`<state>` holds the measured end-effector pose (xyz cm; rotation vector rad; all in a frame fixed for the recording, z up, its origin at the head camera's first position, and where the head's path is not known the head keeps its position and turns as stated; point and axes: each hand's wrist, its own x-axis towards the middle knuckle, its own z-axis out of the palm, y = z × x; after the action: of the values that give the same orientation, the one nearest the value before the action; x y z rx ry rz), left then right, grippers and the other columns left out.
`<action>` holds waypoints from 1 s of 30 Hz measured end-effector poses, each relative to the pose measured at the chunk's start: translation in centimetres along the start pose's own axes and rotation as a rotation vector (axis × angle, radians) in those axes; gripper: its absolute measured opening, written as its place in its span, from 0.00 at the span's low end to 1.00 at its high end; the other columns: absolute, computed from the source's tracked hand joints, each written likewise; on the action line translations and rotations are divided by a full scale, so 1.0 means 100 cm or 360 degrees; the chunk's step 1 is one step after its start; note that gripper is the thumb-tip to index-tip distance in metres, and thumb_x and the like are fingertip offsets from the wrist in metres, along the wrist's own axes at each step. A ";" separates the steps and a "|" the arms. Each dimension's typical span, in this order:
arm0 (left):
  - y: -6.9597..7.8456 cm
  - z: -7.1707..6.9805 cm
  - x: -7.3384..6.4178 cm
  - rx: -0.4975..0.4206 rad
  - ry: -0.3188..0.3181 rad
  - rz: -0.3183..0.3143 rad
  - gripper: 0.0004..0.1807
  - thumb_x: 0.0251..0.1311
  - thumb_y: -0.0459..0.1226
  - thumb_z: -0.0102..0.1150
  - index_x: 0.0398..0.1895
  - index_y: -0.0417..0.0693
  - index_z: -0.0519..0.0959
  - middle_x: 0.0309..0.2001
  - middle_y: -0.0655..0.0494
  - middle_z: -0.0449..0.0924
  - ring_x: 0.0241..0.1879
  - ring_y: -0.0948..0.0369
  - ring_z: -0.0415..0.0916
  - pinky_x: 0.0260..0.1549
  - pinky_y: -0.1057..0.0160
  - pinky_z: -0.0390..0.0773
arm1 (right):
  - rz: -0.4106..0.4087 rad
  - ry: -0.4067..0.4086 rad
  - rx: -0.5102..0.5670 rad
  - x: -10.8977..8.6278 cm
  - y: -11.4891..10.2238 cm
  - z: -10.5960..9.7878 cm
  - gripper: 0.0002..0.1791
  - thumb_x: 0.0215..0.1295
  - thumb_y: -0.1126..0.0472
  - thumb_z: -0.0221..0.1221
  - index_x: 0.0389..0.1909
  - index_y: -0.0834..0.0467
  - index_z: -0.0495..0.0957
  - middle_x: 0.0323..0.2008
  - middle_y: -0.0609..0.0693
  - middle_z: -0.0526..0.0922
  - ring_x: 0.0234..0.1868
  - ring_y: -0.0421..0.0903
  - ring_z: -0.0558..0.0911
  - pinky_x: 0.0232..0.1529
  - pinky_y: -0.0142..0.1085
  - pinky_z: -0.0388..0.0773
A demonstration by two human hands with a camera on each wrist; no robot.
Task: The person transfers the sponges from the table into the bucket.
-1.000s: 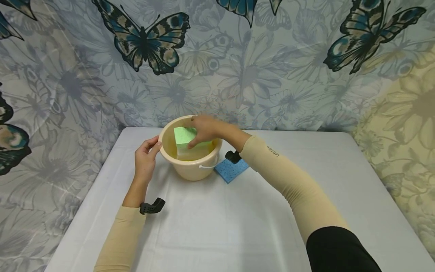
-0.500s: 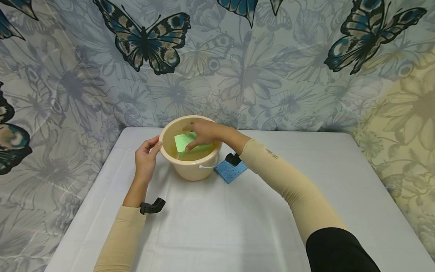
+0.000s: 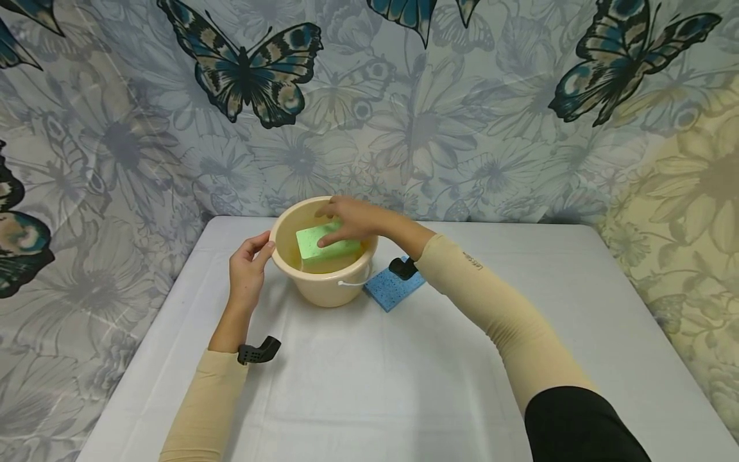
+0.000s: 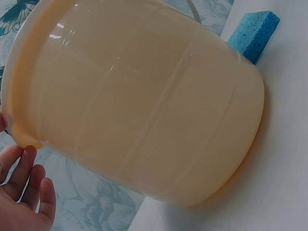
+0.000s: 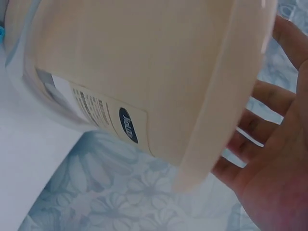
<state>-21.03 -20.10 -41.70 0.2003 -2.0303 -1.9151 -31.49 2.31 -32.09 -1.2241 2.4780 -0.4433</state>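
Observation:
A cream plastic bucket (image 3: 320,292) stands near the back of the table. At its left rim, my left hand (image 3: 247,276) pinches the edge between thumb and fingers; in the left wrist view the fingertips (image 4: 30,150) touch the rim from outside. Inside the bucket lies a thick green sponge (image 3: 312,251), its broad face turned up. My right hand (image 3: 359,219) hovers over the bucket's mouth with spread fingers, the thumb over or against the sponge; contact is unclear. In the right wrist view, the rim hides part of the right hand's fingers (image 5: 255,127).
A blue sponge (image 3: 385,292) lies on the white tablecloth (image 3: 358,385) to the right of the bucket, partly under the right wrist. The bucket has a thin white handle (image 3: 352,283) and a label (image 5: 110,113) on its side. A butterfly-patterned cloth (image 3: 427,128) hangs behind.
The green sponge has gone from standing tilted in the bucket to lying flatter. My right hand dipped with it, then rose slightly and shifted right. My left hand stays at the rim.

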 end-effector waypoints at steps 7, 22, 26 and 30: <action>-0.002 0.000 0.002 -0.0018 0.0012 0.0026 0.19 0.67 0.34 0.57 0.57 0.32 0.75 0.40 0.77 0.78 0.49 0.70 0.71 0.48 0.78 0.72 | -0.0004 0.0058 0.0105 -0.008 0.003 -0.008 0.39 0.63 0.41 0.61 0.70 0.57 0.66 0.62 0.58 0.71 0.62 0.53 0.72 0.62 0.47 0.71; -0.003 0.000 0.002 -0.0027 0.0004 0.0022 0.19 0.66 0.34 0.58 0.56 0.31 0.75 0.42 0.76 0.78 0.50 0.69 0.72 0.48 0.78 0.72 | 0.0012 0.0306 0.0242 -0.032 0.014 -0.013 0.35 0.63 0.43 0.62 0.67 0.56 0.69 0.60 0.57 0.74 0.62 0.54 0.72 0.64 0.52 0.70; -0.003 -0.001 0.002 -0.0026 0.0001 0.0016 0.19 0.67 0.34 0.57 0.57 0.32 0.75 0.43 0.75 0.78 0.50 0.69 0.72 0.48 0.78 0.72 | 0.0002 0.0362 0.0280 -0.041 0.019 -0.013 0.35 0.63 0.44 0.63 0.67 0.57 0.70 0.60 0.57 0.73 0.63 0.54 0.72 0.64 0.55 0.69; -0.003 -0.001 0.002 -0.0023 -0.0002 0.0023 0.19 0.67 0.34 0.57 0.57 0.33 0.75 0.43 0.74 0.78 0.50 0.69 0.72 0.48 0.78 0.72 | -0.0005 0.0403 0.0302 -0.051 0.024 -0.012 0.35 0.62 0.44 0.64 0.67 0.57 0.70 0.61 0.56 0.73 0.63 0.55 0.72 0.64 0.56 0.69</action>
<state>-21.18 -20.27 -41.94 0.1805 -2.0126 -1.9213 -30.81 7.96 -31.22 -1.1575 2.5663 -0.8615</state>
